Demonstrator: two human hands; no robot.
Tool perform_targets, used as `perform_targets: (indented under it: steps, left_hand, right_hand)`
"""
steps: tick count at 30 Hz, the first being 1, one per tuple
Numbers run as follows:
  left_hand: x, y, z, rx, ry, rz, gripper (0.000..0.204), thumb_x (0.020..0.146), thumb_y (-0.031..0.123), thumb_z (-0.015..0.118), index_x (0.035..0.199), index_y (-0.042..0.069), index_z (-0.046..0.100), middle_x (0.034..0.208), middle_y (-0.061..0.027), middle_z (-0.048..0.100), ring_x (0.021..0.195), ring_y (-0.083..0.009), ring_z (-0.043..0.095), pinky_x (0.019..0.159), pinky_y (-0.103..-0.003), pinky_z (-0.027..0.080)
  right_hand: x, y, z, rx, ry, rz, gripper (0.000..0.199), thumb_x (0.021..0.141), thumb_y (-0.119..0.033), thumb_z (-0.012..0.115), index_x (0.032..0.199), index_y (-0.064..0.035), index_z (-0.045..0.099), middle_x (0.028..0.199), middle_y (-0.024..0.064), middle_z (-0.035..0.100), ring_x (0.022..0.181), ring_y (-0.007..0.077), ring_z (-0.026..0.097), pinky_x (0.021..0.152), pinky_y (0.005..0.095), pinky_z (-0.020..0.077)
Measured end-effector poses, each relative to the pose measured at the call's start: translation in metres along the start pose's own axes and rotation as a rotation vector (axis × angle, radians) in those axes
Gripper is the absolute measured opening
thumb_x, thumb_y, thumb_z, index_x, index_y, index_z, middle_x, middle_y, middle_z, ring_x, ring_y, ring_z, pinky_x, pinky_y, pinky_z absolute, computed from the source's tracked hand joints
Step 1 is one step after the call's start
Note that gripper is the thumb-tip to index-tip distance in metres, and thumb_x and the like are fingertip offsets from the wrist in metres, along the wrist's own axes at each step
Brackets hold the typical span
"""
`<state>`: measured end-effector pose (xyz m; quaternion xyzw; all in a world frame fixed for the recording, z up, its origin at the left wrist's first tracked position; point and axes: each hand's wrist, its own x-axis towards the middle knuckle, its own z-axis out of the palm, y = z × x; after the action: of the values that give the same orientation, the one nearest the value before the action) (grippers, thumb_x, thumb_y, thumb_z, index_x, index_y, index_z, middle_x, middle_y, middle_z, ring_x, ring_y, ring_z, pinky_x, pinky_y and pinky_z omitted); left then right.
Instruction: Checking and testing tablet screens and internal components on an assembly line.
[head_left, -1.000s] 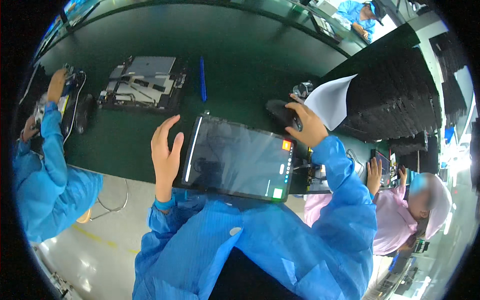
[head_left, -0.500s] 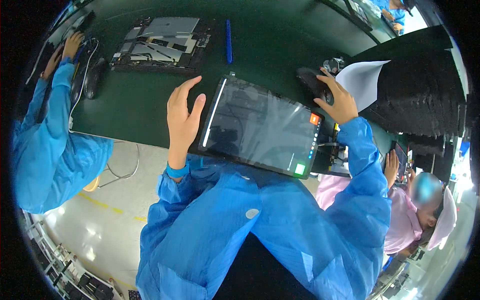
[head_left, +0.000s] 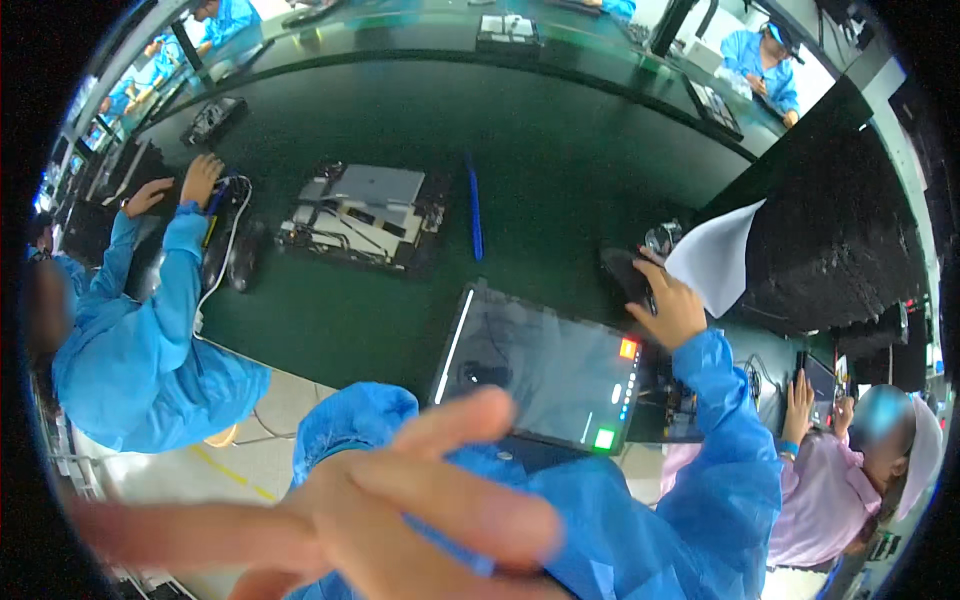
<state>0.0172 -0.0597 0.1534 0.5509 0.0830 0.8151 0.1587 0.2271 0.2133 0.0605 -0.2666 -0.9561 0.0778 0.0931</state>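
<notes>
My left hand [head_left: 400,490] is raised close to the camera, its fingers spread and blurred, with nothing in them. It covers the lower-left corner of a tablet-like screen [head_left: 545,365], which lies tilted at the near table edge against my lap. The screen is lit, mostly dark, with a white bar along its left side and an orange and a green square at its right. My right hand [head_left: 677,308] curves loosely round the near end of a black computer mouse [head_left: 622,272], thumb on one side and fingers on the other.
An opened device with exposed parts [head_left: 370,215] lies left on the dark green table [head_left: 540,200], beside a blue stick [head_left: 474,215]. White paper [head_left: 718,258] leans against a black block [head_left: 830,220]. Co-workers sit left, right and across; a black mouse [head_left: 243,262] lies near the left one.
My left hand has left the screen's left side and come up close to the camera. The view has tilted upward, showing more of the table's far side. My right hand stays at the mouse.
</notes>
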Motion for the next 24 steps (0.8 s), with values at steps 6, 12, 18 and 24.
perform_targets:
  steps: [6, 12, 18, 24]
  left_hand:
    - [-0.017, 0.054, -0.011, -0.007, -0.083, 0.081, 0.077, 0.083, 0.054, 0.048, 0.136, 0.005, 0.023, 0.114, -0.0245, 0.053, 0.106, -0.0327, 0.051, 0.095, -0.049, 0.025]
    - [-0.040, 0.088, 0.002, -0.046, -0.197, 0.121, 0.067, 0.083, 0.046, 0.052, 0.131, 0.004, 0.032, 0.113, -0.0187, 0.055, 0.101, -0.0260, 0.052, 0.088, -0.043, 0.031]
    - [-0.013, 0.057, 0.011, -0.097, -0.194, 0.108, 0.057, 0.083, 0.039, 0.056, 0.126, 0.004, 0.041, 0.111, -0.0129, 0.057, 0.096, -0.0194, 0.054, 0.081, -0.037, 0.037]
    - [0.018, -0.003, 0.025, -0.184, -0.029, 0.016, 0.047, 0.084, 0.031, 0.060, 0.121, 0.004, 0.050, 0.110, -0.0070, 0.059, 0.090, -0.0127, 0.055, 0.074, -0.031, 0.043]
  right_hand:
    - [-0.002, -0.006, -0.002, 0.043, 0.014, 0.009, 0.058, 0.072, -0.019, 0.070, 0.123, -0.0096, 0.045, 0.115, 0.0156, 0.056, 0.096, 0.0371, 0.057, 0.081, 0.0426, 0.0470]
    - [-0.012, 0.005, -0.003, 0.044, 0.010, 0.033, 0.059, 0.073, -0.015, 0.068, 0.127, -0.0100, 0.045, 0.120, 0.0153, 0.054, 0.103, 0.0359, 0.055, 0.087, 0.0406, 0.0453]
    - [-0.030, -0.004, -0.028, 0.113, 0.141, -0.026, 0.027, 0.075, -0.014, 0.066, 0.100, -0.0073, 0.061, 0.096, 0.0108, 0.064, 0.087, 0.0305, 0.061, 0.076, 0.0381, 0.0489]
    - [-0.070, -0.038, -0.074, 0.106, 0.332, -0.134, 0.017, 0.072, -0.005, 0.067, 0.089, -0.0058, 0.065, 0.085, 0.0088, 0.065, 0.078, 0.0272, 0.062, 0.069, 0.0346, 0.0484]
